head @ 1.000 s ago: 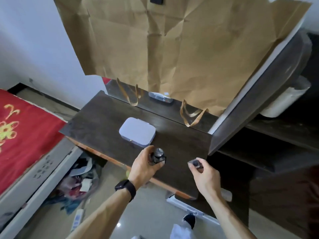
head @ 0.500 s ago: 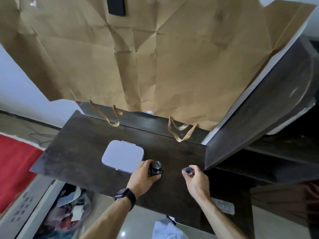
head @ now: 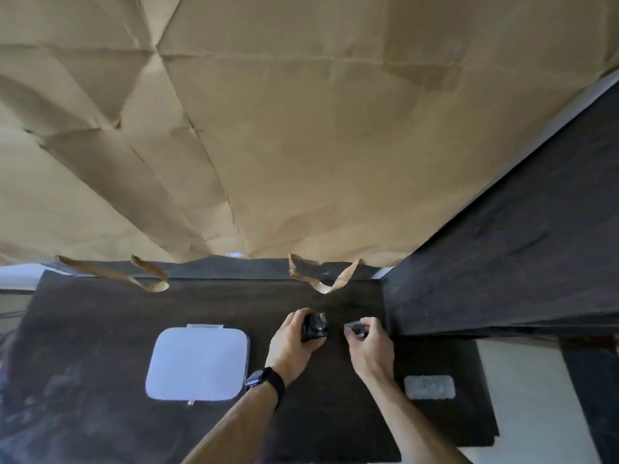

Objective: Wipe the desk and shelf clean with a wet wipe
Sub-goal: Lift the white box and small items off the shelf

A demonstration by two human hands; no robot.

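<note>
The dark wooden desk (head: 83,329) fills the lower part of the head view. My left hand (head: 291,346), with a black watch on its wrist, is closed around a small black bottle (head: 315,326) standing on the desk near the back right. Just to its right, my right hand (head: 368,349) pinches a small dark cap (head: 354,328) between its fingertips. A white square lidded box (head: 197,363) lies flat on the desk to the left of my left hand. No wet wipe is in sight.
Large crumpled brown paper bags (head: 301,128) hang over the desk's back edge, their handles (head: 321,279) drooping onto it. A dark shelf panel (head: 519,262) rises at the right. A small grey rectangular object (head: 428,386) lies on the desk's right end.
The view has moved forward and over the desk, so the desk now lies squarely below. Both hands went toward the back right with the bottle and the cap still in them.
</note>
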